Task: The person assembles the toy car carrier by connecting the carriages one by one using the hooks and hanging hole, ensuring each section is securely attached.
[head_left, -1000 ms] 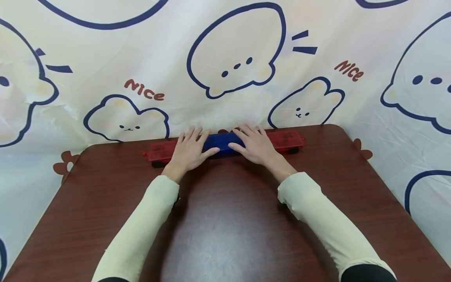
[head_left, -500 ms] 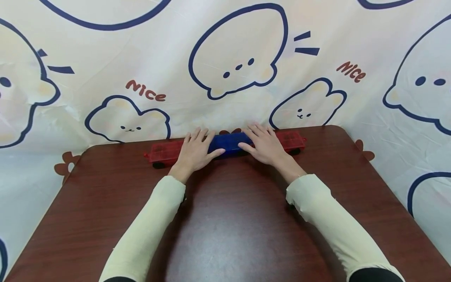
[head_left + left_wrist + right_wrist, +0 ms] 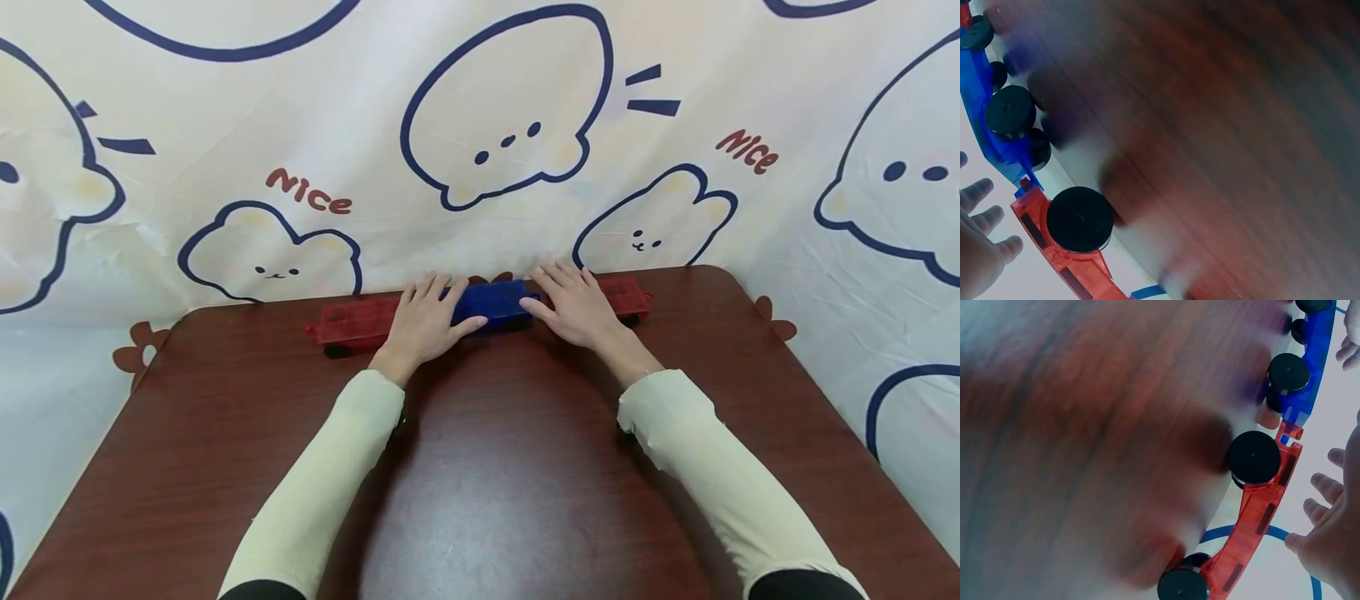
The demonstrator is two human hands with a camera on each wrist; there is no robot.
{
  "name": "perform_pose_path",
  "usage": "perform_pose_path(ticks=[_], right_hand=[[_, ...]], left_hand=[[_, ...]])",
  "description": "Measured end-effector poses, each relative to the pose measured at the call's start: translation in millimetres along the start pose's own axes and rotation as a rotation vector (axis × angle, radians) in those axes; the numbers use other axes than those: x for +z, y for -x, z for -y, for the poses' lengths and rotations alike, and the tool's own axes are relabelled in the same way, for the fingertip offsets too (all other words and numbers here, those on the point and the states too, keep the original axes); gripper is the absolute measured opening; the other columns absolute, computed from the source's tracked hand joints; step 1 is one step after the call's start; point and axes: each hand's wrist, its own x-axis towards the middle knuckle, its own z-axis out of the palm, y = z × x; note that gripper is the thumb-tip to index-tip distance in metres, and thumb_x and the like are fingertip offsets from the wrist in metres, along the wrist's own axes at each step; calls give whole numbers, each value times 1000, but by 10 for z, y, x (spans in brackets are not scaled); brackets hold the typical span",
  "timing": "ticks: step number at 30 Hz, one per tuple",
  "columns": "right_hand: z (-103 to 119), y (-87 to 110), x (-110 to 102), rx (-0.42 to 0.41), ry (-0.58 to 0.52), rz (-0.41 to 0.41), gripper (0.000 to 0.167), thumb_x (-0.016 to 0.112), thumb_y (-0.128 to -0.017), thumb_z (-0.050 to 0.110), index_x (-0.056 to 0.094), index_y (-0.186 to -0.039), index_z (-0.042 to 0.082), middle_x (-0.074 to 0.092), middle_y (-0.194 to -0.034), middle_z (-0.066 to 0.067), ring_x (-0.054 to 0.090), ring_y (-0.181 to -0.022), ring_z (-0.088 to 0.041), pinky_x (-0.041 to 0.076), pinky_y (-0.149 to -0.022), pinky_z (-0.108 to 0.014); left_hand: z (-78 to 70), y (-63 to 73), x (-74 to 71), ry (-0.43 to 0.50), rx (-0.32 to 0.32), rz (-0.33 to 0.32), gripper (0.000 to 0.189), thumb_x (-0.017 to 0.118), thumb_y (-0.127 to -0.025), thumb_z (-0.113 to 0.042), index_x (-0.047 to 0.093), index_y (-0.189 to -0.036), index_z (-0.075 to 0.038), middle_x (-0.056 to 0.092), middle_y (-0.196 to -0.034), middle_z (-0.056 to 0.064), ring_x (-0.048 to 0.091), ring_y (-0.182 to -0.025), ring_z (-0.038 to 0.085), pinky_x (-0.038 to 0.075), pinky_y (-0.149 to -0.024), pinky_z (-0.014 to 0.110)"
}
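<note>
A row of toy train cars stands along the table's far edge: a red car (image 3: pixel 348 323) at left, a blue car (image 3: pixel 493 305) in the middle, and a red car (image 3: pixel 624 296) at right. My left hand (image 3: pixel 425 323) is over the joint between the left red car and the blue one, fingers straight. Fingers spread, my right hand (image 3: pixel 576 307) hovers over where the blue and right red cars meet. In the right wrist view, a gap shows between the hand and the red car (image 3: pixel 1247 537). Black wheels (image 3: pixel 1080 219) carry the cars.
The dark brown wooden table (image 3: pixel 465 467) has rounded far corners. Right behind the cars rises a pale cloth (image 3: pixel 480 225) printed with cartoon outlines, and it also hangs along both sides.
Both hands have slid a little to the right above the cars, showing more of the blue car's right end. The cars stay where they were.
</note>
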Motion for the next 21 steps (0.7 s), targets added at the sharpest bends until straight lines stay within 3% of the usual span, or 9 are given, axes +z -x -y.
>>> perform_pose_path(ticks=[16, 21], right_hand=[[-168, 87, -6, 18, -1, -6, 72, 40, -103, 63, 41, -156, 14, 31, -163, -12, 16, -154, -33, 12, -119, -63], [-230, 120, 7, 21, 18, -14, 73, 40, -102, 63, 41, -156, 15, 31, -164, -12, 19, -153, -34, 12, -119, -63]], left_hand=[[-64, -59, 53, 7, -9, 11, 83, 41, -97, -72, 35, -159, -17, 35, -159, 14, 21, -150, 36, 15, -120, 59], [-106, -97, 57, 8, -18, 43, 82, 39, -98, -71, 33, -160, -18, 32, -161, 14, 19, -151, 36, 14, -120, 59]])
